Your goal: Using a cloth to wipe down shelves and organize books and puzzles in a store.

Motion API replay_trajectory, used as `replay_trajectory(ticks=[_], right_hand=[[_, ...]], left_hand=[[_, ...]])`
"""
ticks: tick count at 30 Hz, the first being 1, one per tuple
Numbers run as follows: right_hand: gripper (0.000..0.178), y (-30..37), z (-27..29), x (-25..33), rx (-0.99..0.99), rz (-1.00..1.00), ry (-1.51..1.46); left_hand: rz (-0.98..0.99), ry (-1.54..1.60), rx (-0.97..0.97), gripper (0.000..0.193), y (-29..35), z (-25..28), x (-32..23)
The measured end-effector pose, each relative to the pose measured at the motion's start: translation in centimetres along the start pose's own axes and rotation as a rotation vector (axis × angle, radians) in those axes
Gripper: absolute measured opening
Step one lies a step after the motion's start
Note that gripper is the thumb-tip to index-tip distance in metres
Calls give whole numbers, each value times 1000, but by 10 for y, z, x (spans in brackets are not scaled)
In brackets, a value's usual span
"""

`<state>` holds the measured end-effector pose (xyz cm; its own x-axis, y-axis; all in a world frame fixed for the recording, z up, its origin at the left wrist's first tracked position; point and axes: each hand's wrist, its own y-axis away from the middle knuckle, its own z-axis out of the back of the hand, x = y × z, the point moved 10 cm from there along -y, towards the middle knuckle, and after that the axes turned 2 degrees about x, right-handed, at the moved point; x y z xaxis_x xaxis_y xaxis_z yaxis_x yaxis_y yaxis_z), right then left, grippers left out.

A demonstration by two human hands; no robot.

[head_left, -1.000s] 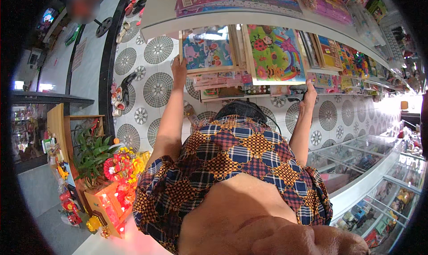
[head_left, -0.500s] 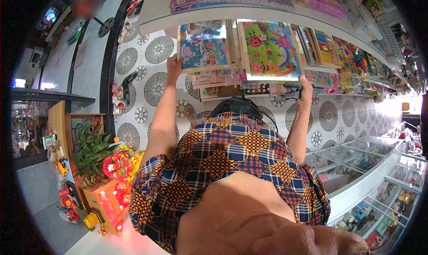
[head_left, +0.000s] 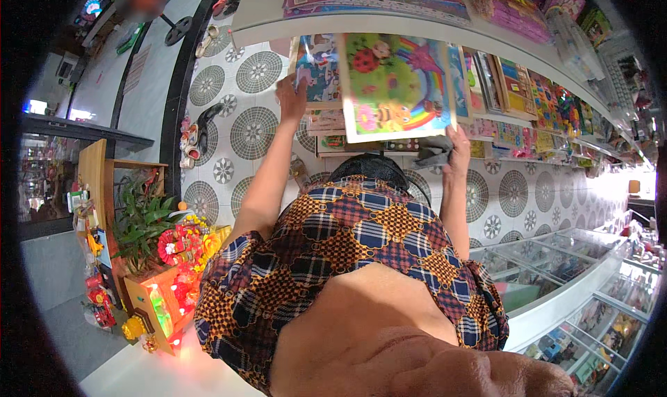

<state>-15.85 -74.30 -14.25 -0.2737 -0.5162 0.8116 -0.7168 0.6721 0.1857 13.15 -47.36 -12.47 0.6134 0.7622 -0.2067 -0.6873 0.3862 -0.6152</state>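
My right hand (head_left: 457, 149) grips the lower right corner of a picture board with a ladybug, a bee and a rainbow (head_left: 396, 88). A crumpled grey cloth (head_left: 435, 151) hangs at the same hand. This board is tilted and covers part of a blue cartoon picture board (head_left: 318, 74) on the left. My left hand (head_left: 292, 100) is closed at the left edge of the blue board, thumb on its front; its other fingers are partly hidden. Another blue board (head_left: 458, 81) shows behind the ladybug board's right edge.
A white shelf (head_left: 389, 23) with pink packages overhangs the boards. More boards and colourful packs (head_left: 549, 98) line the rack to the right. Glass display cases (head_left: 542, 258) stand at the right. A potted plant (head_left: 142, 223) and a lit red-and-gold display (head_left: 184, 258) are at the left.
The ladybug board has moved left and nearer to me with my right hand and now overlaps the blue board. The grey cloth shows more. My left hand has shifted slightly right.
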Motion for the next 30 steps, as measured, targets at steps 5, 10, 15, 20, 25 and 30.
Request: replay_trajectory(ticks=[5,10,15,20,25,30], right_hand=[[24,-2,-68,-26,151,-119,76],[29,-7,-102,-66,201,-199,150],[36,-14,-119,-108,393,-331,416],[34,-15,-114,-141,436,-239,668],[34,-46,-91,-155,348,-183,1007],[38,-67,-81,-173,237,-65,1014]], left_hand=[[731,2013,394,38,26,42,-62],[781,1785,282,36,49,61,-29],[725,1636,422,44,50,37,32],[684,1588,531,40,34,-3,49],[567,1532,663,39,16,-41,38],[546,1201,575,39,15,-92,79]])
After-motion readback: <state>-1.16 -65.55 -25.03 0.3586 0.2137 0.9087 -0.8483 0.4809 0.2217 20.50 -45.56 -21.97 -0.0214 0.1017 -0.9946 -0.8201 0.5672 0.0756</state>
